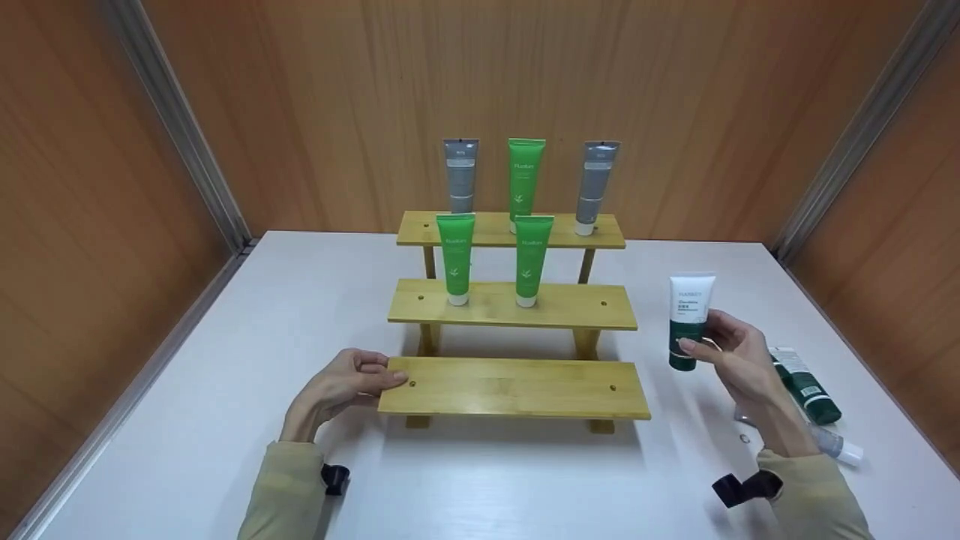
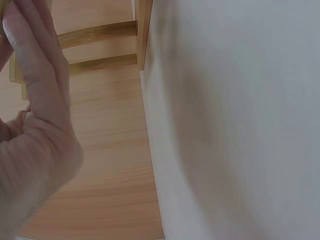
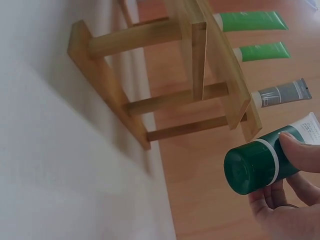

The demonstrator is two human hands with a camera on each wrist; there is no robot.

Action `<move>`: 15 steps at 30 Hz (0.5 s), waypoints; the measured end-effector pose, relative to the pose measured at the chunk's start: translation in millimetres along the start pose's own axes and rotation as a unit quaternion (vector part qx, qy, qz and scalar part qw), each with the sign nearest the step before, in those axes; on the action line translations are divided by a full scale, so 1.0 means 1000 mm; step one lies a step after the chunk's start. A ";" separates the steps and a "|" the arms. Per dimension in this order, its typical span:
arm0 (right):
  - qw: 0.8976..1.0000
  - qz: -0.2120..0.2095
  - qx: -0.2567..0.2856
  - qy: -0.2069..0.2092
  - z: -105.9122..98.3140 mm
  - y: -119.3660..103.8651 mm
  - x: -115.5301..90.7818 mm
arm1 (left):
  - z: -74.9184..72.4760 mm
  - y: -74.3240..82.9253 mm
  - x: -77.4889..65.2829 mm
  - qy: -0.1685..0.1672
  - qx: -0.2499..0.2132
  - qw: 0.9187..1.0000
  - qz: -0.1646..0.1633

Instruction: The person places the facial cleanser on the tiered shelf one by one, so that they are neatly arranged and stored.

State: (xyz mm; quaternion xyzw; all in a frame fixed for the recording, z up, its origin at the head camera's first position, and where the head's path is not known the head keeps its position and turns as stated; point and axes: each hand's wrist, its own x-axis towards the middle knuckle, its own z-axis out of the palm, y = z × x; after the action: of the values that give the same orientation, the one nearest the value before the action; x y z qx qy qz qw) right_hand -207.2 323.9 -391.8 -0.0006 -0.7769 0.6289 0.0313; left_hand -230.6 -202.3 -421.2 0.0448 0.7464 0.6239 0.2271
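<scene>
The right hand (image 1: 739, 356) holds a white and dark green tube (image 1: 688, 315), its thumb and fingers clamped on the green lower part. The tube is upright with its cap down, above the desk (image 1: 300, 292) and to the right of a wooden rack (image 1: 510, 386), apart from it. The left hand (image 1: 345, 382) grips the left end of the rack's near shelf, thumb on top and fingers clamped at the edge.

On the middle shelf (image 1: 491, 313) two green tubes (image 1: 533, 259) stand side by side on white caps, one toward the left and one near the centre. On the far shelf (image 1: 416, 231) another green tube (image 1: 525, 176) stands between a left grey tube (image 1: 461, 172) and a right grey tube (image 1: 596, 184); the left one's base is hidden by a tube in front.

On the desk at the right, near the right forearm, a dark green tube (image 1: 814, 397) and a grey tube with a white cap (image 1: 832, 442) lie in a pile, partly hidden by the arm.
</scene>
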 end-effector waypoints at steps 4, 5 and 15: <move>1.000 0.006 0.001 0.004 0.005 -0.008 0.000 | 0.000 0.000 0.000 0.004 0.002 1.000 -0.003; 1.000 0.005 0.002 0.003 0.007 -0.010 0.000 | 0.000 0.000 0.000 0.005 0.004 1.000 -0.004; 0.997 -0.051 0.050 -0.005 0.026 -0.029 0.009 | 0.000 0.001 0.000 0.007 0.009 1.000 -0.004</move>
State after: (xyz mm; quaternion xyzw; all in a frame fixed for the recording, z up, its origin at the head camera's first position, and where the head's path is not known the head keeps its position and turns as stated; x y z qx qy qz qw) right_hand -215.8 292.5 -368.5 0.0437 -0.7433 0.6648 0.0597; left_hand -230.8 -202.1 -420.3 0.0394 0.7535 0.6168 0.2241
